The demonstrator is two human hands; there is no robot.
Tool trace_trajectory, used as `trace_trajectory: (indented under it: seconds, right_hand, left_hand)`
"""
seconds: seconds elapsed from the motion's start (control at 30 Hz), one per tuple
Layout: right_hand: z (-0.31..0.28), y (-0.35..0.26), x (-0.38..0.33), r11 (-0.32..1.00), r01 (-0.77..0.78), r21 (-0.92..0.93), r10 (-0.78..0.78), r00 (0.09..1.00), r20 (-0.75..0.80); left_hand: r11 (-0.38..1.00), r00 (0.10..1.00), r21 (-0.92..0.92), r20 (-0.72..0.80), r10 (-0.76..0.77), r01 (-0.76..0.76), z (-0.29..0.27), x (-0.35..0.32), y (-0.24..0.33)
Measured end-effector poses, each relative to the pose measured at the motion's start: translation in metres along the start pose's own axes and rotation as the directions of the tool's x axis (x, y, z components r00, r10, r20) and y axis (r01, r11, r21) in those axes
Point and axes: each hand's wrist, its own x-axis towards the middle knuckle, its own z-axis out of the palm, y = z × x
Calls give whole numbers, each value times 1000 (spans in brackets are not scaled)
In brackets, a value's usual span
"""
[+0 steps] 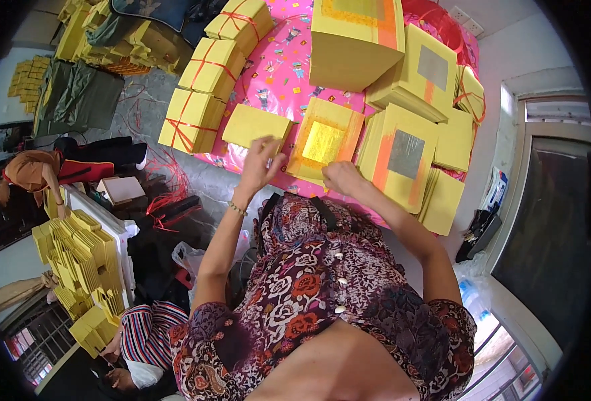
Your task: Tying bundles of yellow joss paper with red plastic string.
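Observation:
A yellow paper sheet (336,115) with an orange band and a shiny gold foil square (322,142) lies on the pink patterned table cover (283,63) in front of me. My right hand (343,178) is closed at its near right corner, and whatever its fingers pinch is hidden. To the left is a low stack of plain yellow paper (255,125). My left hand (260,165) hovers by the stack's near right edge, thumb apart from slightly blurred fingers, with nothing visible in it. Right of the sheet stand stacks of yellow paper with silver squares (407,154).
Bundles tied with red string (205,67) line the table's left edge. A tall yellow stack (352,57) stands at the back. Red string (175,200) litters the floor. At left, two other people work by a table with folded yellow paper (85,257).

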Motion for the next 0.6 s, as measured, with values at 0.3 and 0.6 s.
trace_trajectory:
  seconds: [0.3,0.6]
  right_hand:
    - [-32,17,18,966,-97,241,12,943,332]
    - [-33,29,29,951,-135,280,0,900,435]
  left_hand:
    - [952,845,-69,444,297,-299,43,-8,27]
    - [973,826,-108,515,230,-203,48,0,21]
